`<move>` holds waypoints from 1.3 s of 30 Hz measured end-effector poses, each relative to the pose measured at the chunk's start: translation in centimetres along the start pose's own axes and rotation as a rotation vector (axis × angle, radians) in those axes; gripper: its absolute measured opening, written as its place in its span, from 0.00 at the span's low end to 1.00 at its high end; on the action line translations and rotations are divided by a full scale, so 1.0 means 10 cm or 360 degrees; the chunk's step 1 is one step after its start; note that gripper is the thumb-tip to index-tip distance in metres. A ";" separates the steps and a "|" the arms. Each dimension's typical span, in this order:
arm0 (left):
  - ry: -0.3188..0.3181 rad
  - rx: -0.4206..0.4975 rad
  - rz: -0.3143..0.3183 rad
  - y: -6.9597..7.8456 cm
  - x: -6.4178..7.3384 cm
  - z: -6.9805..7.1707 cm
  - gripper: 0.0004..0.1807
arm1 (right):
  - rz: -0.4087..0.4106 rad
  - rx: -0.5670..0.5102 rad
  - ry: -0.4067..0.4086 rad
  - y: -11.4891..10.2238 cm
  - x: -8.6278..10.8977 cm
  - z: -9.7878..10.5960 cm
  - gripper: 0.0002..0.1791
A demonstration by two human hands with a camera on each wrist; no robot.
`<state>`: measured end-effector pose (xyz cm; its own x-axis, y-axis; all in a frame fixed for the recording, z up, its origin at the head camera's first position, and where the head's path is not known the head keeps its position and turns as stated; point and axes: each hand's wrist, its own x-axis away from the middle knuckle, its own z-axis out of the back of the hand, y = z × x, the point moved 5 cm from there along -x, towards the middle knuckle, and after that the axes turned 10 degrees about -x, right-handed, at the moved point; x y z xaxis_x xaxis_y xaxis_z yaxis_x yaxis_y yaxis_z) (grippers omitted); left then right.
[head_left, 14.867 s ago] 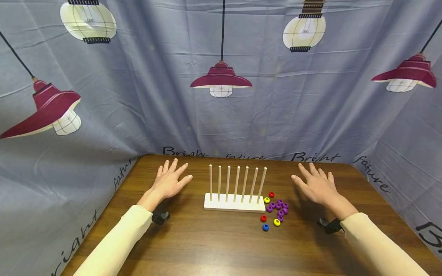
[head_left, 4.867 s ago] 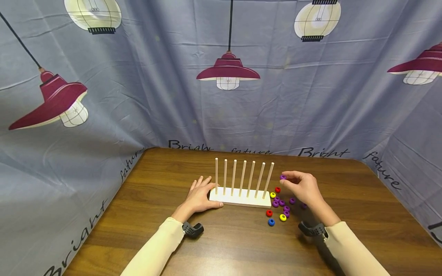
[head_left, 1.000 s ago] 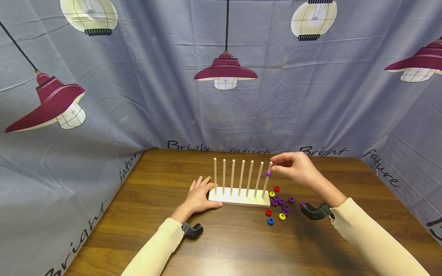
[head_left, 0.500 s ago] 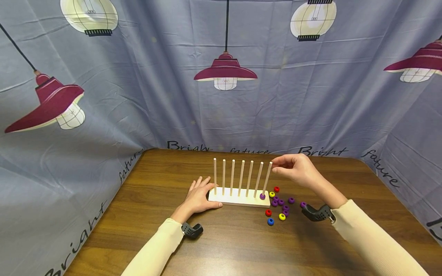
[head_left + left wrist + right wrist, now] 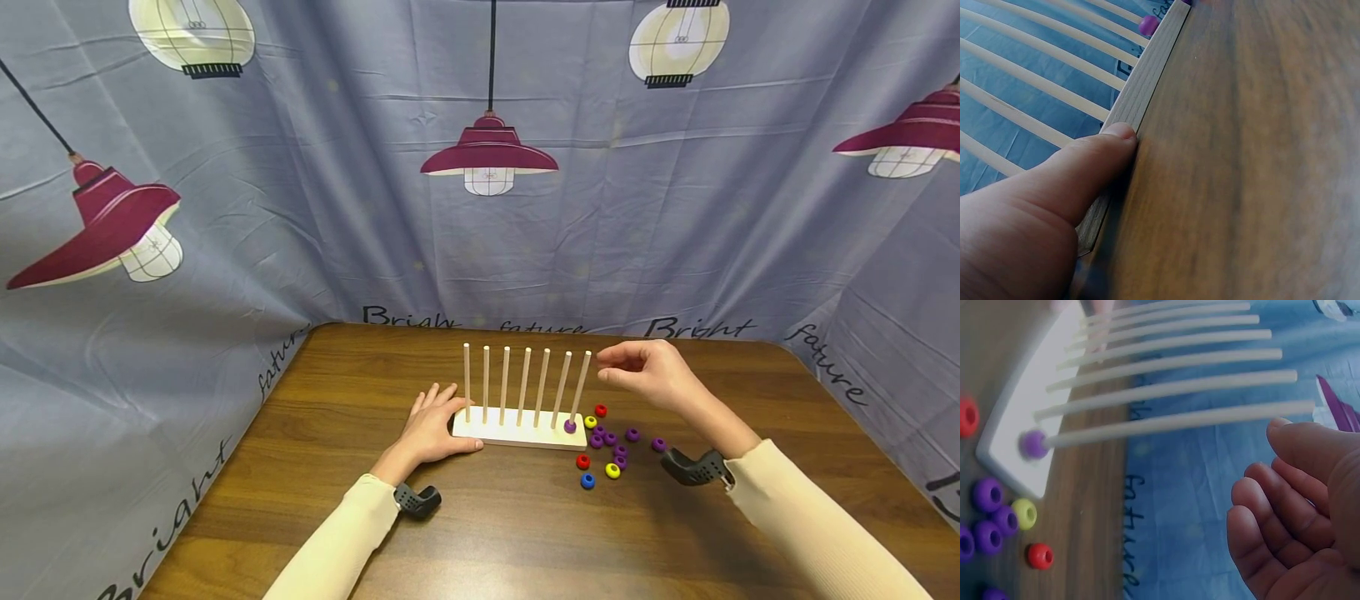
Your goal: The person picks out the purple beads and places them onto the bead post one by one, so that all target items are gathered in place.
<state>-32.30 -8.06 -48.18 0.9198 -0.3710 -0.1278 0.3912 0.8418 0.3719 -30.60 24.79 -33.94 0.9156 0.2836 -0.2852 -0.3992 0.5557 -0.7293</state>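
1. The thumb and fingers of the right hand [image 5: 656, 375] are parted, loosely bent and holding nothing, just right of the tip of the end peg [image 5: 581, 387].
2. The left hand [image 5: 431, 429] holds its end of the peg stand [image 5: 517, 433] between thumb and forefinger: thumb along the near edge, the other fingers spread beyond.
3. Down and left from the right fingertips, a threaded purple bead [image 5: 570, 427] sits round the end peg's foot.
4. Below those fingertips lie a red bead [image 5: 601, 411], a yellow bead [image 5: 591, 422] and the loose purple beads [image 5: 633, 435]; farther toward the person are a second red, a second yellow and a blue bead [image 5: 588, 481].
5. The step looks like threading beads, with one seated; another would call for lowering the right fingers to pinch a loose bead while the left hand steadies the stand.
6. The left forefinger's contact is hard to make out. The right-wrist view cuts off beads at its edge and leaves unclear whether the thumb touches the peg.
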 end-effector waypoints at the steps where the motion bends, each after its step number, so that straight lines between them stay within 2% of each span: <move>1: -0.0002 0.0000 0.0002 0.00 0.00 0.00 0.38 | -0.0010 0.0015 0.0004 0.02 0.01 0.01 0.14; 18: -0.0004 -0.0041 -0.0003 -0.02 -0.01 0.00 0.39 | -0.0135 0.0049 0.0067 0.50 0.34 0.10 0.14; 32: -0.0035 -0.0050 0.0009 -0.01 -0.01 -0.01 0.39 | -0.0224 0.0067 0.0163 0.94 0.72 0.03 0.16; 39: -0.0039 -0.0035 0.0013 0.00 -0.01 0.01 0.39 | -0.0206 0.0130 0.0248 1.10 0.84 0.02 0.14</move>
<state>-32.38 -8.08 -48.11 0.9221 -0.3732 -0.1020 0.3843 0.8533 0.3525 -27.31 33.47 -44.19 0.9533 0.0853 -0.2898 -0.2749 0.6430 -0.7148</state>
